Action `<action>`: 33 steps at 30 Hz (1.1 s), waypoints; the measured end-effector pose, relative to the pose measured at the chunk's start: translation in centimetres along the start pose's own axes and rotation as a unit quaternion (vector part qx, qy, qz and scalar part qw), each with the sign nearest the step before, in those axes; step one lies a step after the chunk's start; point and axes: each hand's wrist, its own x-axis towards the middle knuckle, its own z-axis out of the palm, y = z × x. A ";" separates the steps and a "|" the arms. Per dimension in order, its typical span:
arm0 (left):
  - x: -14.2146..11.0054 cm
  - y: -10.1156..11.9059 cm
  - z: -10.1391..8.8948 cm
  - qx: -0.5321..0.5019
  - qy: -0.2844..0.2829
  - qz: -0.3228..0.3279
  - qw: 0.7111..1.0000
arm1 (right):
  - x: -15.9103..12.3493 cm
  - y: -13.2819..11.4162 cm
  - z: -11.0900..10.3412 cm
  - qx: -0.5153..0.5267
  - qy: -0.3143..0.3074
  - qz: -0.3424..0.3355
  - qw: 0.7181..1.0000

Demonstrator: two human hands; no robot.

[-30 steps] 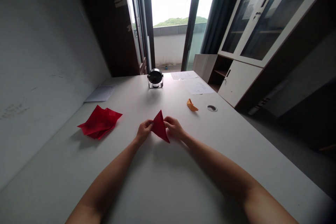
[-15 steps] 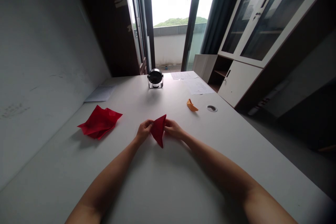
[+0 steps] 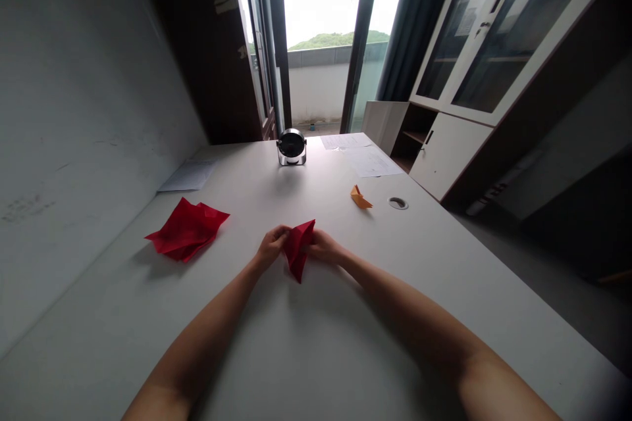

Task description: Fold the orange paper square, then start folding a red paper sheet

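A folded piece of red paper (image 3: pixel 297 251) is held between both hands just above the white table. My left hand (image 3: pixel 272 243) pinches its left edge, thumb on top. On the other side my right hand (image 3: pixel 323 247) grips the right edge, its fingertips partly hidden behind the paper. The folded piece has a pointed top corner and another point hanging towards me, with a crease showing down its face. Further left lies a loose pile of red paper sheets (image 3: pixel 188 230). An orange folded paper figure (image 3: pixel 361 197) rests beyond my right hand.
At the far side of the white table (image 3: pixel 316 355) stands a round black and silver device (image 3: pixel 291 147). Papers (image 3: pixel 372 161) lie at the back right, and another stack (image 3: pixel 187 175) by the left wall. A cable hole (image 3: pixel 397 203) is set into the tabletop at right.
The red paper has tilted and its face has opened a little, showing a crease. Its lower point has swung slightly left and nearer to me. Both hands keep their hold.
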 end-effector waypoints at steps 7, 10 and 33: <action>0.1 -0.4 0.2 0.033 -0.021 0.000 0.999 | -0.1 0.3 0.7 -0.099 0.046 -0.001 0.994; 0.1 -0.7 0.1 0.037 -0.025 -0.003 0.999 | 0.0 0.7 0.9 -0.126 0.052 -0.012 0.991; 0.0 0.2 0.0 0.091 0.018 -0.012 0.996 | -0.5 -1.7 0.1 -0.169 0.177 -0.145 0.959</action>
